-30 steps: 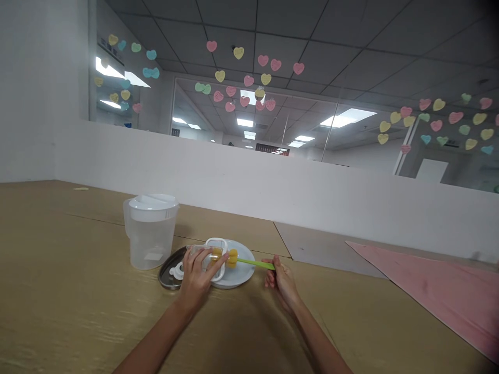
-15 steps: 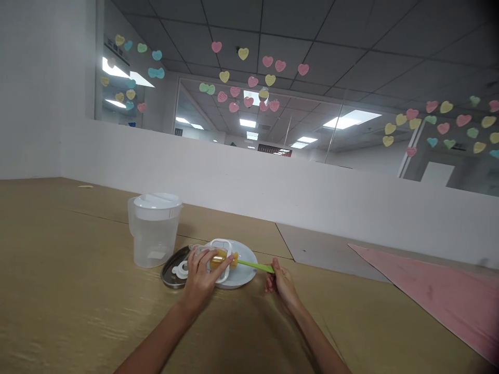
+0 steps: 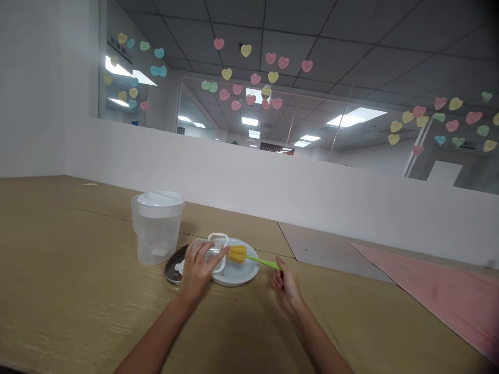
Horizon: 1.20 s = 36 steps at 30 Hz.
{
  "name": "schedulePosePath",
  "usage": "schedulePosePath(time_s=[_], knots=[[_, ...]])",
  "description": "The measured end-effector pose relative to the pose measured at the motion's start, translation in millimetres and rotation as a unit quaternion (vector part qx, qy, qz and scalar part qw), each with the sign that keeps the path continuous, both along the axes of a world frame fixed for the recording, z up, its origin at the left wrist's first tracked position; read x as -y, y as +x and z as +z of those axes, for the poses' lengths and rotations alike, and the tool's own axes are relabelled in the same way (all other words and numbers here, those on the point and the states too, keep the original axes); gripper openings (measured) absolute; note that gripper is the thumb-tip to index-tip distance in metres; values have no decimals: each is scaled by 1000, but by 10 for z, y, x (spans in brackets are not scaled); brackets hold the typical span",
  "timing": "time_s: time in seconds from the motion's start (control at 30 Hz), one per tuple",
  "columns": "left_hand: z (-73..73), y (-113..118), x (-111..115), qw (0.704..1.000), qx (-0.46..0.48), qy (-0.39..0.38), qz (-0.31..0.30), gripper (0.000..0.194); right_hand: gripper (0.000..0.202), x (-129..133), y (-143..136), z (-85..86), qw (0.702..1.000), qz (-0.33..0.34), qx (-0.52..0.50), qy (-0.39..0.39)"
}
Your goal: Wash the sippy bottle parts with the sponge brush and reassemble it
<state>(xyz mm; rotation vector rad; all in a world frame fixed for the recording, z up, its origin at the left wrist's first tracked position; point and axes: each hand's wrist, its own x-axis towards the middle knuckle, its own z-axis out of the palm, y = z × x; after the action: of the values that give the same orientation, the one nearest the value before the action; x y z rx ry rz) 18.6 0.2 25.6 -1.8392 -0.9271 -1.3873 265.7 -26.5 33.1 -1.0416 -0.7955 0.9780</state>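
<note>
My left hand (image 3: 197, 270) is wrapped round a clear baby bottle (image 3: 212, 247) with white handles, which lies on its side with its mouth to the right. My right hand (image 3: 286, 284) grips the green handle of a bottle brush (image 3: 237, 253). The brush's yellow sponge head sits just at the bottle's mouth, mostly or wholly outside it. Below both is a shallow white plate (image 3: 250, 270). To its left lies an oval metal tray (image 3: 170, 272), partly covered by my left hand, with a white plastic piece (image 3: 179, 266) in it.
A lidded translucent pitcher (image 3: 159, 228) with clear liquid stands behind and left of the tray. A pink cloth (image 3: 440, 291) lies at the right of the brown tabletop (image 3: 97, 280). A white wall (image 3: 234, 182) with windows above bounds the far side.
The yellow brush head was inside the bottle and has come out to the right. My right hand has moved slightly right with the handle; my left hand keeps its hold on the bottle.
</note>
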Motion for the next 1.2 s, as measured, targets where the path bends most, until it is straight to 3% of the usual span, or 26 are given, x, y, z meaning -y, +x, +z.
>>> schedulePosePath(time_s=[0.13, 0.23, 0.33, 0.4, 0.53, 0.6, 0.7, 0.87, 1.0, 1.2], knots=[[-12, -84, -54, 994, 54, -85, 39, 53, 46, -87, 292, -48, 987, -151, -63, -9], [-29, -84, -98, 982, 149, -111, 32, 48, 41, -147, 449, -156, 970, -238, -33, -40], [-47, -38, -87, 966, 226, -120, -43, 60, 41, -182, 469, -282, 975, -185, 87, -89], [-61, -3, -39, 966, 213, -113, -94, 62, 44, -186, 430, -339, 957, -124, 245, -90], [-95, 101, 138, 980, 83, -42, -175, 62, 47, -158, 332, -362, 824, -90, 558, -38], [-119, 199, 242, 973, 25, -27, -229, 61, 47, -140, 300, -356, 765, -81, 638, -44], [-165, 371, 361, 957, -10, -7, -290, 59, 44, -127, 278, -356, 712, -49, 699, -54], [-234, 497, 354, 948, -110, -72, -290, 61, 37, -140, 274, -372, 685, -41, 725, -63], [-266, 472, 269, 944, -101, -151, -277, 65, 34, -146, 265, -370, 671, -38, 738, -59], [-159, 349, 242, 935, -115, -180, -284, 65, 31, -131, 257, -368, 670, -32, 740, -53]])
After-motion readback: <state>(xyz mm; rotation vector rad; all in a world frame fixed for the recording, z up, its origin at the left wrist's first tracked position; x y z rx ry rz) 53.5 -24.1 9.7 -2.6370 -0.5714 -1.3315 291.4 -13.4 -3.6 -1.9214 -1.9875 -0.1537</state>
